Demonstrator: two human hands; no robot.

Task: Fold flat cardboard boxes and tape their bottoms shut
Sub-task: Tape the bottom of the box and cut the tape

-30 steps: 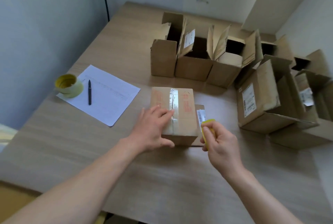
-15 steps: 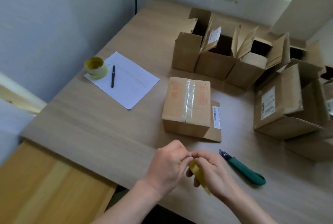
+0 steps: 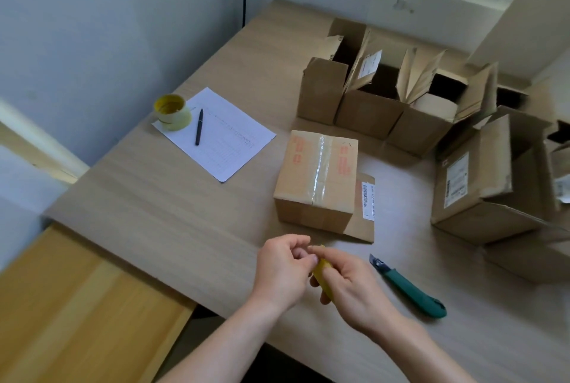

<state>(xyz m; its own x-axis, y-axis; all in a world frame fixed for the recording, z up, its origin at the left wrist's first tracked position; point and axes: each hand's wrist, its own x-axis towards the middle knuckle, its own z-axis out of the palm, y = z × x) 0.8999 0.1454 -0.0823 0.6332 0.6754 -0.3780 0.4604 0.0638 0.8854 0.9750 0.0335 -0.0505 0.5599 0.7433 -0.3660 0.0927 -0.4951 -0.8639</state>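
Note:
A small cardboard box (image 3: 317, 179) stands bottom-up in the middle of the table, a strip of clear tape running along its seam and one flap lying flat at its right. Near the table's front edge my right hand (image 3: 351, 287) grips a yellow tape roll (image 3: 322, 274), mostly hidden by the fingers. My left hand (image 3: 283, 268) pinches at the roll's upper edge, fingers curled. Both hands are a short way in front of the box, apart from it.
A green utility knife (image 3: 410, 287) lies right of my hands, blade out. A second yellow tape roll (image 3: 172, 111) and a black pen (image 3: 199, 127) sit on a paper sheet (image 3: 225, 142) at left. Several open boxes (image 3: 379, 98) crowd the back and right. A wooden bench (image 3: 77, 314) stands lower left.
My left hand left the box top and both hands drew back to the front edge, meeting at the tape roll. The camera view shifted left, revealing the knife.

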